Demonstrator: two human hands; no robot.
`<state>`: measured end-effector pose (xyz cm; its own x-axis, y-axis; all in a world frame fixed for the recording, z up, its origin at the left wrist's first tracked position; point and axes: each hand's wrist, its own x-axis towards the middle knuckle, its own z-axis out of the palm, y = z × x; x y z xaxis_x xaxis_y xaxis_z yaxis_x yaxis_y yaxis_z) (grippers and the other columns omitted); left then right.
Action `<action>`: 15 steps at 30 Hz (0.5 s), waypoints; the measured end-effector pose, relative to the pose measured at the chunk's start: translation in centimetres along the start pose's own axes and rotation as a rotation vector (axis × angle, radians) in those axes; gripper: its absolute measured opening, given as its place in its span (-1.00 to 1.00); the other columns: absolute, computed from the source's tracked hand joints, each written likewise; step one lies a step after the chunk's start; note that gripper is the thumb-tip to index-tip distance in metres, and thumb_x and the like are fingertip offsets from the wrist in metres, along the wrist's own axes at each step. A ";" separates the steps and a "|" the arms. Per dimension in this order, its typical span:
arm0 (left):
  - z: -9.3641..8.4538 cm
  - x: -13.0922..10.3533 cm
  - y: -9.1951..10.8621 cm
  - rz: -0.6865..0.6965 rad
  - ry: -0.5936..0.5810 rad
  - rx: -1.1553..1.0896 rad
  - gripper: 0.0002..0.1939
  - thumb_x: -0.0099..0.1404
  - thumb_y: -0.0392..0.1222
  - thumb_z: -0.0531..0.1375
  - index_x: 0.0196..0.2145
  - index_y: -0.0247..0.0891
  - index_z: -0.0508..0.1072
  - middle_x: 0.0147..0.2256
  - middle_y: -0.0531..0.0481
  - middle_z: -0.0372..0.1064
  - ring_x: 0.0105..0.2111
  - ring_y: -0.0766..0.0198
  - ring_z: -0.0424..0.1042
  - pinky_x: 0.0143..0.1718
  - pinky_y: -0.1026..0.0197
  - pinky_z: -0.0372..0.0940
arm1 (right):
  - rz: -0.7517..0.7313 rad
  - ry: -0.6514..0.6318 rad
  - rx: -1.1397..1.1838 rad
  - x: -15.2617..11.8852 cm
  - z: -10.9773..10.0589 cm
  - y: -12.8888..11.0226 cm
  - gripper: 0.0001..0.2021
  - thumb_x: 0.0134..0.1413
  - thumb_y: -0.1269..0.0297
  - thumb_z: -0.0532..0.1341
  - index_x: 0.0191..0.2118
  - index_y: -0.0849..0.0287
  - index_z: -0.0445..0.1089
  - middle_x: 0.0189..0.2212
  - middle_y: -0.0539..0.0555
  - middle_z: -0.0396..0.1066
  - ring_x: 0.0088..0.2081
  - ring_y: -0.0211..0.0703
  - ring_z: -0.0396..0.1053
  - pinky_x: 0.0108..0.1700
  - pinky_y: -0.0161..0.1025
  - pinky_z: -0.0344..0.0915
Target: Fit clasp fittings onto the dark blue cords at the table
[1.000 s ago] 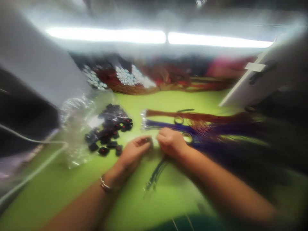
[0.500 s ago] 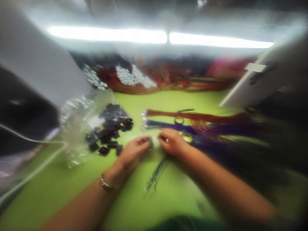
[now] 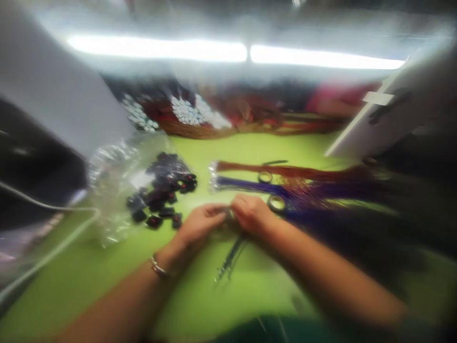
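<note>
Close together over the green tabletop [image 3: 200, 305], my two hands meet at the fingertips. My left hand [image 3: 198, 224] is closed in a pinch on a small dark connector [image 3: 229, 213], mostly covered by the fingers. Against its right side, my right hand [image 3: 252, 212] is closed too, fingers curled; what it pinches is hidden. Several thin dark wires [image 3: 232, 257] with shiny metal tips come out from below my right hand; whether it grips them is unclear. Left of my hands, black connector housings [image 3: 155, 200], some with red parts, lie heaped at a clear plastic bag [image 3: 114, 190].
Brown wires [image 3: 246, 167] and purple wires [image 3: 250, 185] stretch rightward beyond my hands. Two tape rolls [image 3: 265, 177] lie by them. More bundles with white ends [image 3: 185, 112] lie at the back. Panels [image 3: 378, 114] flank the table, and a white cord [image 3: 53, 250] crosses the left.
My hands have come together: the left moved slightly right with the connector, the right slightly left to touch it. The visible wires below have shifted a little.
</note>
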<state>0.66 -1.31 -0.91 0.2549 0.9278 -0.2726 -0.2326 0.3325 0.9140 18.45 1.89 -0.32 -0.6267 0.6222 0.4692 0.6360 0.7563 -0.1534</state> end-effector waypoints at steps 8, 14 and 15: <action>1.0 -0.6 0.1 0.206 0.019 0.126 -0.39 0.14 -0.11 0.26 0.14 -0.20 0.25 -0.08 -0.19 0.38 -0.17 0.13 0.42 -0.10 0.06 0.29 | 0.178 0.010 0.126 1.9 -4.0 1.5 -0.84 0.10 0.43 0.03 -0.41 0.23 0.34 -0.44 0.09 0.38 -0.39 -0.24 0.25 -0.33 -0.31 0.15; 1.3 -2.0 -1.3 0.452 -0.320 0.970 -0.34 0.13 -0.12 0.24 0.19 -0.13 0.20 0.28 -0.17 -0.08 0.26 -0.11 -0.16 0.23 -0.16 -0.23 | 0.569 0.006 0.434 -0.3 -12.2 4.8 -0.81 0.10 0.35 0.05 -0.31 0.23 0.40 -0.51 0.00 0.39 -0.53 -0.32 0.30 -0.45 -0.36 0.23; 1.3 -2.0 -1.6 0.471 -0.365 1.064 -0.39 0.18 -0.13 0.20 0.18 -0.13 0.21 0.29 -0.15 -0.11 0.27 -0.10 -0.20 0.23 -0.17 -0.25 | 0.612 0.003 0.430 -1.5 -13.5 5.5 -0.77 0.14 0.28 0.03 -0.33 0.22 0.41 -0.53 0.00 0.40 -0.54 -0.32 0.31 -0.47 -0.36 0.24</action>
<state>1.71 -3.88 -1.42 0.6416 0.7611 0.0958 0.4679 -0.4872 0.7374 28.94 2.34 9.84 -0.2154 0.9572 0.1932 0.6379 0.2877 -0.7144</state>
